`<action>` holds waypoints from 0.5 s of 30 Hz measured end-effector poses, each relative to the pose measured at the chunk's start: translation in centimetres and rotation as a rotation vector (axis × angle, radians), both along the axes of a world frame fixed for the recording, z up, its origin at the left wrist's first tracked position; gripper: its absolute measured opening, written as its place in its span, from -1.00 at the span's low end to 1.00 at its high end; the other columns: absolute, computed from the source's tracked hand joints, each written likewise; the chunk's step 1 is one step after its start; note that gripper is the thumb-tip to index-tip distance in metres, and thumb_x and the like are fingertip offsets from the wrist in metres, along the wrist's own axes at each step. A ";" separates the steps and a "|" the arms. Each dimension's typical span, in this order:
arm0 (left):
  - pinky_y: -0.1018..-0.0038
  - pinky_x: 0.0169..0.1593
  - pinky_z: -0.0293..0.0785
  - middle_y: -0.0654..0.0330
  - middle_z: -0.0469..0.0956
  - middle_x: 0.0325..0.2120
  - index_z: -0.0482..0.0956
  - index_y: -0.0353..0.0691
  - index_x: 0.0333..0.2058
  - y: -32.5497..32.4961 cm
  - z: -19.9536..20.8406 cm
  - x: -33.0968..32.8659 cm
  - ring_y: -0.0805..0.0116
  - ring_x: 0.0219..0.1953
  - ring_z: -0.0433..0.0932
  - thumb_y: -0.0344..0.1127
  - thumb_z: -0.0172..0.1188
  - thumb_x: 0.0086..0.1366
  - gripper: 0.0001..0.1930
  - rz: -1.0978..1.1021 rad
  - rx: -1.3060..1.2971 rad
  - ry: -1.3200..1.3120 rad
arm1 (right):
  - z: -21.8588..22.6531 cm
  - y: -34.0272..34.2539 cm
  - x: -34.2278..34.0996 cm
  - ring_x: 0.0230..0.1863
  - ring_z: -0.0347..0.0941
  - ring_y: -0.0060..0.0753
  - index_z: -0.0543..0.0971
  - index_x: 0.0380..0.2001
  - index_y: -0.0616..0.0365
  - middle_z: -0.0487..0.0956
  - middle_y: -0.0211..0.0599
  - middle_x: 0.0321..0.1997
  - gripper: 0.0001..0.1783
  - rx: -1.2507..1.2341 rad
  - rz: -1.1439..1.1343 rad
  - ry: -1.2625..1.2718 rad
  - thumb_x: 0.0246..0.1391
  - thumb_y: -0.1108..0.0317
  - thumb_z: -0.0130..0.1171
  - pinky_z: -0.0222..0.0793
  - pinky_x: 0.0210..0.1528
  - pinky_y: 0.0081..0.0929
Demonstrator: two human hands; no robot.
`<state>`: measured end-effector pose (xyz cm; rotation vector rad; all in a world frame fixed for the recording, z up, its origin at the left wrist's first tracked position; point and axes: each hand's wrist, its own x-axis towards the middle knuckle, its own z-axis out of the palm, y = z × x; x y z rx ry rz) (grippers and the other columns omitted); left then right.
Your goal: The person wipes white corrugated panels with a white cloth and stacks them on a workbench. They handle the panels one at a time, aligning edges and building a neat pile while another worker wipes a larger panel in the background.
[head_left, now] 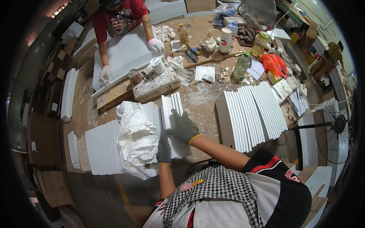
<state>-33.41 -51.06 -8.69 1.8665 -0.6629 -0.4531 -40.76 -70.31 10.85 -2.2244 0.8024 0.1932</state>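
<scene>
A small row of narrow white panels (173, 102) stands on the worktable in front of me. My right hand (183, 127), in a grey knitted glove with a yellow cuff, lies over these panels with its fingers stretched and apart. Beside it, my left hand (164, 150), gloved the same way, rests along the panels' left side near the table's front edge, fingers extended. Crumpled white cloth (137, 140) lies just left of that hand, on top of a long row of white panels (102, 148). Another fanned row of white panels (251, 116) stands to my right.
Across the worktable (201, 125), a person (118, 19) in white gloves handles a large row of white strips (121, 53). A paint-stained block (157, 85), a green-capped bottle (241, 66) and a red plastic bag (273, 65) stand about. A fan (338, 125) is at right.
</scene>
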 end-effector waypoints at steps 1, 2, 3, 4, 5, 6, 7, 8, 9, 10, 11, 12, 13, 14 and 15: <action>0.22 0.41 0.36 -0.02 0.47 0.30 0.38 -0.21 0.39 -0.5 0.3 -0.5 0.02 0.32 0.45 -0.09 -0.12 0.65 -0.50 0.092 -0.064 0.285 | 0.5 0.2 0.5 0.25 0.54 0.31 0.11 0.56 -0.03 0.40 0.42 0.34 0.15 -0.045 0.036 0.023 0.04 -0.17 0.46 0.53 0.24 0.06; 0.31 0.43 0.31 0.17 0.48 0.31 0.38 -0.23 0.42 -1.1 0.7 -1.0 0.19 0.32 0.43 0.16 -0.18 0.68 -0.36 0.193 -0.283 0.644 | 1.0 0.4 0.6 0.19 0.56 0.33 0.17 0.54 -0.05 0.41 0.37 0.33 0.09 -0.070 0.044 -0.039 0.06 -0.16 0.44 0.55 0.18 0.04; 0.31 0.44 0.29 0.17 0.46 0.33 0.34 -0.24 0.44 -1.7 0.9 -1.9 0.20 0.33 0.41 0.18 -0.17 0.67 -0.33 0.208 -0.389 0.741 | 1.3 0.7 0.8 0.19 0.55 0.33 0.18 0.54 -0.06 0.41 0.35 0.33 0.09 -0.104 0.096 -0.025 0.05 -0.17 0.44 0.54 0.17 0.06; 0.31 0.45 0.27 0.17 0.44 0.34 0.30 -0.25 0.46 -2.4 1.0 -2.7 0.21 0.34 0.40 0.20 -0.17 0.66 -0.31 0.216 -0.499 0.840 | 1.5 0.8 1.1 0.18 0.54 0.34 0.19 0.54 -0.07 0.40 0.33 0.33 0.10 -0.160 0.129 0.001 0.04 -0.18 0.44 0.53 0.16 0.08; 0.31 0.46 0.25 0.17 0.42 0.35 0.26 -0.25 0.48 -3.0 1.1 -3.5 0.21 0.34 0.38 0.22 -0.17 0.66 -0.28 0.221 -0.612 0.940 | 1.6 0.9 1.2 0.17 0.53 0.34 0.20 0.54 -0.09 0.40 0.31 0.34 0.10 -0.195 0.163 0.014 0.03 -0.20 0.44 0.52 0.15 0.10; 0.33 0.44 0.26 0.11 0.39 0.37 0.20 -0.30 0.48 -3.4 0.9 -4.5 0.27 0.37 0.36 0.01 -0.17 0.70 -0.40 0.191 -0.697 0.944 | 1.6 1.0 1.2 0.20 0.50 0.32 0.19 0.55 -0.17 0.41 0.27 0.30 0.12 -0.238 0.204 0.081 -0.02 -0.23 0.44 0.47 0.17 0.17; 0.33 0.44 0.26 0.13 0.38 0.37 0.19 -0.28 0.48 -3.6 0.7 -5.0 0.27 0.37 0.36 0.00 -0.17 0.70 -0.40 0.259 -0.606 0.958 | 1.5 1.1 1.2 0.22 0.48 0.33 0.18 0.55 -0.21 0.41 0.26 0.30 0.13 -0.255 0.175 0.123 -0.03 -0.23 0.44 0.45 0.18 0.21; 0.32 0.45 0.25 0.15 0.37 0.38 0.18 -0.26 0.49 -3.5 0.4 -5.4 0.27 0.38 0.35 -0.01 -0.17 0.70 -0.41 0.289 -0.526 0.944 | 1.4 1.0 1.1 0.24 0.47 0.33 0.17 0.56 -0.24 0.40 0.25 0.30 0.14 -0.241 0.157 0.145 -0.04 -0.23 0.44 0.43 0.20 0.25; 0.32 0.44 0.28 0.14 0.40 0.36 0.23 -0.26 0.47 -3.3 0.1 -5.5 0.26 0.36 0.38 -0.02 -0.15 0.69 -0.43 0.356 -0.449 0.961 | 1.2 0.9 0.9 0.26 0.45 0.33 0.16 0.56 -0.27 0.40 0.24 0.29 0.14 -0.240 0.143 0.203 -0.05 -0.23 0.43 0.42 0.21 0.29; 0.31 0.43 0.30 0.13 0.43 0.34 0.27 -0.25 0.46 -3.0 -0.3 -5.5 0.25 0.34 0.40 -0.04 -0.13 0.69 -0.45 0.367 -0.447 0.860 | 0.9 0.6 0.9 0.24 0.48 0.34 0.14 0.56 -0.28 0.40 0.24 0.29 0.16 -0.223 0.137 0.158 -0.07 -0.22 0.44 0.44 0.20 0.25; 0.30 0.42 0.32 0.12 0.46 0.32 0.32 -0.24 0.44 -2.9 -0.8 -5.5 0.25 0.33 0.43 -0.06 -0.12 0.68 -0.47 0.319 -0.473 0.835 | 0.7 -0.1 0.7 0.21 0.50 0.34 0.13 0.57 -0.30 0.39 0.24 0.29 0.19 -0.220 0.137 0.153 -0.09 -0.22 0.45 0.47 0.19 0.21; 0.31 0.39 0.36 0.14 0.48 0.30 0.36 -0.24 0.42 -2.1 -1.1 -4.7 0.27 0.29 0.46 -0.04 -0.08 0.66 -0.47 0.253 -0.411 0.885 | 0.5 -0.5 0.6 0.19 0.52 0.34 0.11 0.57 -0.31 0.39 0.24 0.29 0.21 -0.210 0.139 0.151 -0.11 -0.22 0.46 0.50 0.19 0.16; 0.31 0.37 0.40 0.17 0.50 0.29 0.40 -0.24 0.40 -1.7 -1.5 -4.6 0.29 0.26 0.50 -0.03 -0.04 0.64 -0.46 0.189 -0.345 0.930 | 0.3 -1.0 0.4 0.17 0.54 0.35 0.09 0.57 -0.32 0.39 0.24 0.28 0.23 -0.183 0.145 0.123 -0.14 -0.21 0.47 0.52 0.18 0.12; 0.31 0.38 0.40 0.13 0.49 0.30 0.40 -0.28 0.39 -1.8 -1.9 -4.4 0.30 0.28 0.49 -0.05 0.01 0.63 -0.45 0.175 -0.266 0.844 | 0.1 -2.2 0.3 0.10 0.59 0.35 0.10 0.57 -0.31 0.40 0.26 0.26 0.25 -0.162 0.117 0.122 -0.18 -0.19 0.48 0.56 0.15 0.05; 0.31 0.39 0.39 0.10 0.48 0.32 0.40 -0.32 0.39 -2.0 -2.2 -4.2 0.30 0.30 0.48 -0.07 0.05 0.61 -0.45 0.119 -0.337 0.844 | -0.1 -3.6 0.2 0.11 0.58 0.35 0.10 0.56 -0.26 0.45 0.29 0.20 0.26 -0.165 0.101 0.135 -0.21 -0.18 0.48 0.56 0.16 0.07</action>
